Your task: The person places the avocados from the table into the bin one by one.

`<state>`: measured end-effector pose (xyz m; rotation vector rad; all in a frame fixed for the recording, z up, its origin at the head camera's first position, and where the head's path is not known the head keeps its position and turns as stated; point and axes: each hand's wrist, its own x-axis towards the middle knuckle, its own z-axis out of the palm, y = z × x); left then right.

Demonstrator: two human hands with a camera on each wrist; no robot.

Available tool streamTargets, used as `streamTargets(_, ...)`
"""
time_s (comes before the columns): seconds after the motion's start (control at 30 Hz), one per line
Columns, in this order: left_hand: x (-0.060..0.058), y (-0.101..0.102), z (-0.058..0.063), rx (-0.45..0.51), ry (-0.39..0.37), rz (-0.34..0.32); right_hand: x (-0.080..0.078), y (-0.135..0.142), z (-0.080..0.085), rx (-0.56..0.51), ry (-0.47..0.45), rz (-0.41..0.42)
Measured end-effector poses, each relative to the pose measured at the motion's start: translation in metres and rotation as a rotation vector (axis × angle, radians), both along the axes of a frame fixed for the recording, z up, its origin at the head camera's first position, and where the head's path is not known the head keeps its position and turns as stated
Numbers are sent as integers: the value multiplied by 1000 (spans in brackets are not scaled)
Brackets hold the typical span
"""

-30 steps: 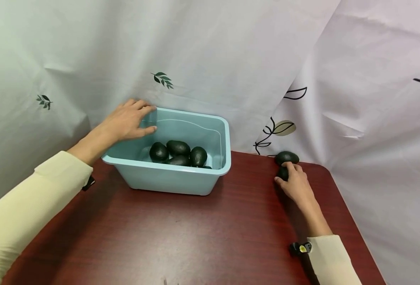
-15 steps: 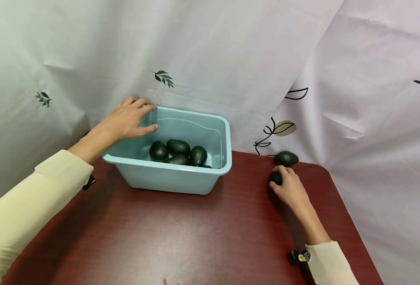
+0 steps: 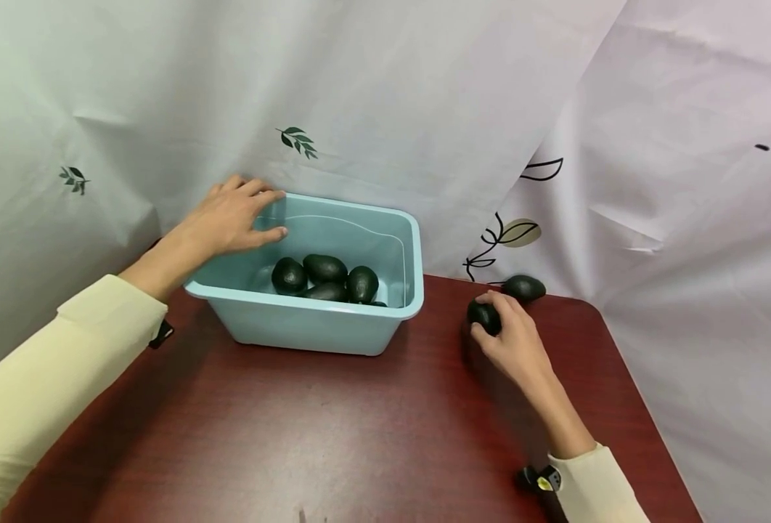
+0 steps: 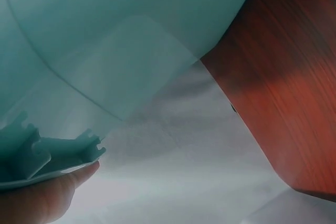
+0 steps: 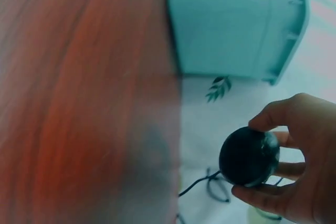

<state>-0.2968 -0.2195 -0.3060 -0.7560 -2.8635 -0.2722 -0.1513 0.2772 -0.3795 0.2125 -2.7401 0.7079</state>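
My right hand (image 3: 512,338) grips a dark green avocado (image 3: 484,317) between thumb and fingers, above the table to the right of the bin. In the right wrist view the avocado (image 5: 249,157) shows its rounded end. My left hand (image 3: 229,218) rests on the left end of the light blue plastic bin (image 3: 307,327), fingers extended over the rim; the left wrist view has a fingertip (image 4: 86,172) under that rim. Several avocados (image 3: 325,269) lie together on the bin's floor. Another avocado (image 3: 524,288) sits at the table's back edge, just behind my right hand.
The reddish-brown table (image 3: 333,428) has a rounded back right corner. A white cloth (image 3: 385,94) with leaf prints hangs behind the bin and along the right side.
My right hand has lifted the avocado off the table and carried it left, away from the one at the back edge. My left hand stays on the bin.
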Motion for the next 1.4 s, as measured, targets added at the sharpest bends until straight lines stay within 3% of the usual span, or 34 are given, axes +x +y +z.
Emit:
streamTargets(0.33, -1, -2, -1, -9, 0, 11, 13, -45, 31, -305, 263, 173)
streamTargets(0.53, -1, 1, -1, -11, 2, 13, 16, -68, 42, -392, 396, 290)
streamTargets(0.97, 0, 3, 1, -20, 8, 11, 15, -101, 57, -408, 545, 386)
streamTargets(1.2, 3, -3, 0, -8, -5, 15, 16, -117, 60, -388, 521, 436)
streamTargets(1.3, 4, -7, 2, 47, 11, 15, 13, -121, 60, -374, 506, 455)
streamTargets(1.4, 6, -11, 4, 177, 43, -5, 11, -123, 59, -369, 492, 465)
